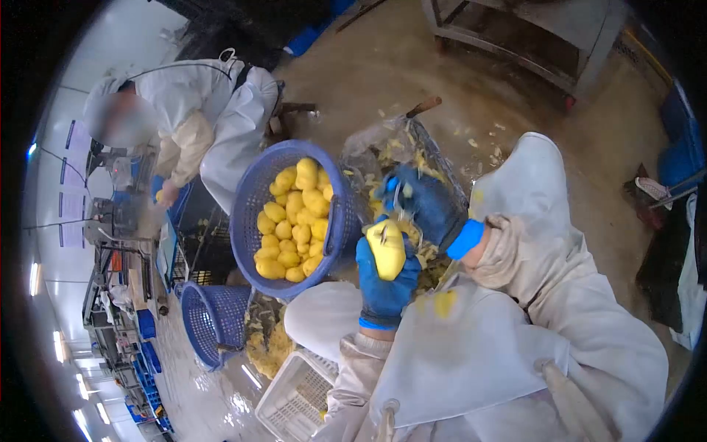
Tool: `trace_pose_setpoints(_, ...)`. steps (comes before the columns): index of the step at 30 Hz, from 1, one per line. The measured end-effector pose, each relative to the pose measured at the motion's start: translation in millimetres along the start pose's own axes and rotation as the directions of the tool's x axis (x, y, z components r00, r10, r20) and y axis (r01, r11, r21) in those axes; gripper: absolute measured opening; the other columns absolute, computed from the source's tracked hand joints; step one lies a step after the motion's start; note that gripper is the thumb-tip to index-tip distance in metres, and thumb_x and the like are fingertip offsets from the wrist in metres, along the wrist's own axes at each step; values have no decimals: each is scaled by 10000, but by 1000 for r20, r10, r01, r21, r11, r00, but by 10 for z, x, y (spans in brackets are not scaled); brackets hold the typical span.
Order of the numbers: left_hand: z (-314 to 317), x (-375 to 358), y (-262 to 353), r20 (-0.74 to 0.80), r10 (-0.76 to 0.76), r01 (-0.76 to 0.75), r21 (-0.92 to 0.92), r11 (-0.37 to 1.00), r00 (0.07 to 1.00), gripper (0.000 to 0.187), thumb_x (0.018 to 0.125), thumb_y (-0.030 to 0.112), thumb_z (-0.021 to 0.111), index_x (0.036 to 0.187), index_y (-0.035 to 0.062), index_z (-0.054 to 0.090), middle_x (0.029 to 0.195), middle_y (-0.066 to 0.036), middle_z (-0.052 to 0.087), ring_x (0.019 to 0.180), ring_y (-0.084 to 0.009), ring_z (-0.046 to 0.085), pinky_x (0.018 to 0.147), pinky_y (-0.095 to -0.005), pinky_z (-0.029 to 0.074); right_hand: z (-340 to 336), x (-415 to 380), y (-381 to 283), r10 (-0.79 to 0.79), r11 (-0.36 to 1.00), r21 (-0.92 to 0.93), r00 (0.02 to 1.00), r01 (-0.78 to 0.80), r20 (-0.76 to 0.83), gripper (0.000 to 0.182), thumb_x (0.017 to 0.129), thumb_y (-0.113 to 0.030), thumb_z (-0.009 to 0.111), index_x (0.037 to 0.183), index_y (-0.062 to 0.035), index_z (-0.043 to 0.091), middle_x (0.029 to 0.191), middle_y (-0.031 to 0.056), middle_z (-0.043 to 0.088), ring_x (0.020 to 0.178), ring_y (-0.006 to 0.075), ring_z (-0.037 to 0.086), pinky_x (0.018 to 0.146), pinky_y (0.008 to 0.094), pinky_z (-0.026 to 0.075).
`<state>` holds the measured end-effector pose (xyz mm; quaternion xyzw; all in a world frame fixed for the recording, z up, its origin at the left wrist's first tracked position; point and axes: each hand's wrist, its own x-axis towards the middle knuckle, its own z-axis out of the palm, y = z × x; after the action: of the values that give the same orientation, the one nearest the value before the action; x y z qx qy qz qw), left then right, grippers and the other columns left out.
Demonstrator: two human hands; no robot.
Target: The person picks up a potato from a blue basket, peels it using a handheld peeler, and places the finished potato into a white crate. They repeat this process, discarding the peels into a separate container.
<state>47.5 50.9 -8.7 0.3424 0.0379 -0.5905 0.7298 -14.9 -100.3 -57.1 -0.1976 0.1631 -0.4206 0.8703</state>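
My left hand (388,283), in a blue glove, is closed around a yellow oval mango-like fruit (387,249) with a dark slit near its top. Just above and to the right, my right hand (427,206), in a darker wet blue glove, is curled around a small peeler (398,193) with blue and metal parts; the fingers largely hide it. Under my right hand lies a plastic-lined container (434,144) scattered with pale yellow peelings. Left of my hands, a round blue-purple basket (247,228) holds many smooth yellow fruits (294,221).
A second blue basket (213,324) and a white crate (294,398) stand lower left, beside a heap of yellow peelings (272,346). Another person (199,110) sits bent over at upper left. A metal cart (523,37) stands on the wet floor at upper right.
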Motion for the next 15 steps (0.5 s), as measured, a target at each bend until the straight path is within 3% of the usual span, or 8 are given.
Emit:
trace_pose_setpoints(2,27,13,29,3,-58,58,-55,997,998,477,894,501,440,1219,155,484,976,-53,586,808,-199,573,656,-317,492,47,13,-55,-32,901,-433,999,14,-33,280,946,-298,440,927,-52,571,845,38,594,783,147,555,770,294,459)
trace_pose_setpoints(4,-11,-12,66,200,-93,89,29,996,975,461,914,480,407,1249,167,457,969,-43,589,777,-173,575,650,-305,498,143,34,-136,-88,927,-369,995,63,-50,289,941,-306,448,908,-48,575,829,42,596,770,150,558,755,292,455)
trace_pose_setpoints(7,-97,8,71,111,-114,117,-17,993,987,436,925,450,391,1255,171,448,982,-57,584,739,-175,572,581,-272,488,118,-22,70,-270,925,-282,963,254,-17,297,926,-319,476,882,-43,577,779,50,598,726,153,564,711,283,449)
trace_pose_setpoints(10,-152,102,52,135,-116,111,40,993,984,409,928,390,404,1262,155,439,1021,-74,574,732,-176,570,548,-235,480,9,116,12,-201,838,-514,979,183,21,280,927,-308,475,918,-46,572,780,47,595,732,152,566,704,285,453)
trace_pose_setpoints(11,-187,146,64,163,-164,180,-88,980,973,394,930,362,404,1258,146,438,1020,-78,567,737,-176,571,548,-235,482,42,185,-69,-322,899,-344,941,270,-102,272,931,-283,465,913,-37,580,788,47,600,735,150,567,686,281,448)
trace_pose_setpoints(13,-253,154,94,170,-192,219,-159,963,966,403,922,372,406,1237,126,451,1057,-96,557,761,-177,580,564,-251,493,223,57,-196,-252,882,-414,968,225,-10,274,933,-280,461,913,-35,581,796,45,604,742,146,570,692,280,450)
trace_pose_setpoints(14,-298,117,74,158,-199,225,-168,960,967,403,922,372,406,1237,126,451,1057,-96,557,761,-177,580,564,-251,493,297,-80,-213,-169,853,-491,984,177,60,276,935,-277,457,912,-32,583,803,43,608,750,141,572,698,280,451)
trace_pose_setpoints(15,-337,99,55,238,-149,159,-24,987,960,406,880,296,490,1234,106,432,1074,-104,552,789,-184,582,602,-263,502,226,-110,1,-317,607,-701,923,375,219,282,926,-281,483,914,-18,584,814,50,616,750,138,582,702,275,470)
